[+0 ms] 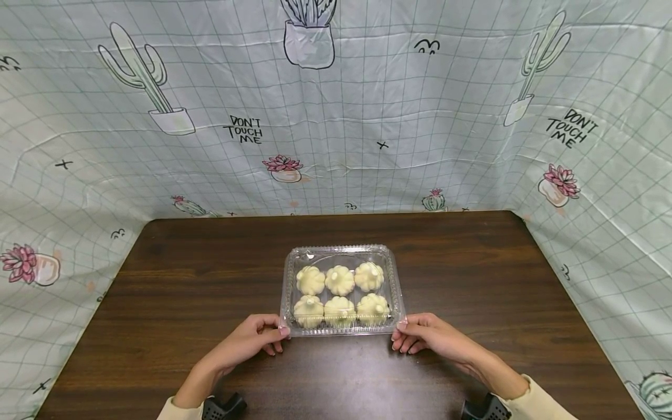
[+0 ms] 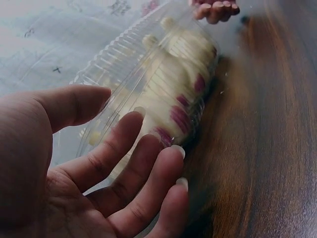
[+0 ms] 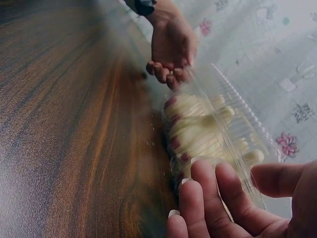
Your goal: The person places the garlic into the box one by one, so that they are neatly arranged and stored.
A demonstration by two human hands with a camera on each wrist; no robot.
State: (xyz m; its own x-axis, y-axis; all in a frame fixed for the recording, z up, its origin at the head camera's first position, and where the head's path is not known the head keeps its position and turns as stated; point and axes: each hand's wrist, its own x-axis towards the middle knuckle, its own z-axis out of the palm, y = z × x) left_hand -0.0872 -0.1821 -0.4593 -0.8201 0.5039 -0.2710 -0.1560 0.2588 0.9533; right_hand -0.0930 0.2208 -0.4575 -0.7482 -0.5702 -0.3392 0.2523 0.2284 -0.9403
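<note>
A clear plastic clamshell container [image 1: 343, 252] sits on the table with its lid down. Inside, in two rows, are several cream, ribbed, garlic-like bulbs [image 1: 339, 281] with stubby tips. Purple patches [image 2: 179, 119] mark their lower sides in the left wrist view. My left hand [image 1: 252, 338] pinches the near left corner between thumb and fingers. At the near right corner, my right hand [image 1: 433, 335] pinches the rim the same way. In the right wrist view, thumb and fingertips lie on either side of the lid's edge [image 3: 223, 131].
The dark brown wooden table [image 1: 210, 262] extends around the container. A pale cloth [image 1: 346, 99] with cactus prints hangs behind it and along both sides. Black devices sit at my left wrist [image 1: 224, 407] and right wrist [image 1: 488, 407], beside cream sleeves.
</note>
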